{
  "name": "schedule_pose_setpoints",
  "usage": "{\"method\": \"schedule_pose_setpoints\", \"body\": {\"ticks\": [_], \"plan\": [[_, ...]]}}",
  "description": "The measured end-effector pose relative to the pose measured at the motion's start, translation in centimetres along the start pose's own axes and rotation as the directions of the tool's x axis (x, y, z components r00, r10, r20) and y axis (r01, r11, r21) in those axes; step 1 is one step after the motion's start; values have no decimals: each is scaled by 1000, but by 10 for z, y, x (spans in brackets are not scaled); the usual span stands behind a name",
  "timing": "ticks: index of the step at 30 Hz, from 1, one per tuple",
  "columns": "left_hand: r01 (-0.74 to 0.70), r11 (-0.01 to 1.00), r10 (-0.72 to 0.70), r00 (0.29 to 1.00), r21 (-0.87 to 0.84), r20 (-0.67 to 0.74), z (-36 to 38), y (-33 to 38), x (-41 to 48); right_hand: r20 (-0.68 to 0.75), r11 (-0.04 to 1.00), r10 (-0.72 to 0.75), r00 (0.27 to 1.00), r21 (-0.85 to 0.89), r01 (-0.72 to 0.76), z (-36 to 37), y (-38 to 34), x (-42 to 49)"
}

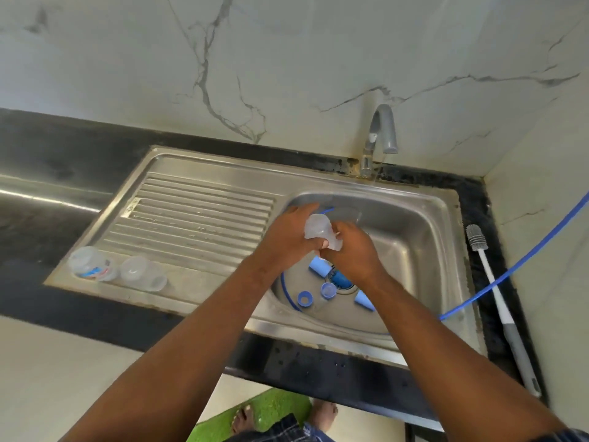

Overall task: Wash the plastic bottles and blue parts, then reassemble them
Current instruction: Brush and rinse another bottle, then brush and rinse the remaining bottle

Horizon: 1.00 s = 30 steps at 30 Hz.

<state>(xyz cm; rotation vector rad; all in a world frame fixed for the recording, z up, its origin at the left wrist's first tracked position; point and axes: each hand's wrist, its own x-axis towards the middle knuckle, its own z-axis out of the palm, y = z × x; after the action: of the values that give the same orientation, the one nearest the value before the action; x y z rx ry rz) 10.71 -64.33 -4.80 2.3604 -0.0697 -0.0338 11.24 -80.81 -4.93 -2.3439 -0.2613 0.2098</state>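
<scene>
Bottle (315,229) held over sink (409,237).
I see left grip (291,232) and right grip (353,255) both clasping it, blue parts (319,266) below.

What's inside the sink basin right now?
On the bottom: two blue caps, two blue tubes, a blue hose and the drain. The left hand and right hand hold a clear bottle above it, hiding part of the drain.

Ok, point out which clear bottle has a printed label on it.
The leftmost bottle on the drainboard: it shows red and blue print. The bottle beside it and the held bottle between the left hand and right hand look plain.
</scene>
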Motion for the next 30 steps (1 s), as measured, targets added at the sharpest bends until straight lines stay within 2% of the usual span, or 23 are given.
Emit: {"method": "schedule_pose_setpoints", "body": {"ticks": [2, 4, 6, 14, 19, 24, 30], "plan": [[10, 994, -19, 996, -107, -83, -14, -17, -25, 0, 998, 14, 1000, 61, -14, 20, -13, -5], [49, 963, -99, 979, -265, -180, -26, -36, -53, 23, 991, 12, 1000, 136, -15, 45, -29, -12], [100, 933, -194, 949, -346, -247, -39, -57, -80, 49, 986, -2, 999, 169, -7, 72, -48, -18], [374, 885, -440, 867, -277, -235, -78, -130, -176, 202, 977, -54, 978, 213, 10, 173, -115, -38], [437, 874, -477, 855, -211, -203, -89, -153, -194, 203, 978, -47, 978, 208, 4, 201, -130, -47], [477, 851, -514, 842, -221, -161, -87, -166, -197, 223, 991, -40, 974, 131, 11, 201, -137, -50], [509, 823, -561, 800, -253, -213, -83, -163, -206, 202, 999, -11, 979, 43, 3, 207, -124, -56]]}}
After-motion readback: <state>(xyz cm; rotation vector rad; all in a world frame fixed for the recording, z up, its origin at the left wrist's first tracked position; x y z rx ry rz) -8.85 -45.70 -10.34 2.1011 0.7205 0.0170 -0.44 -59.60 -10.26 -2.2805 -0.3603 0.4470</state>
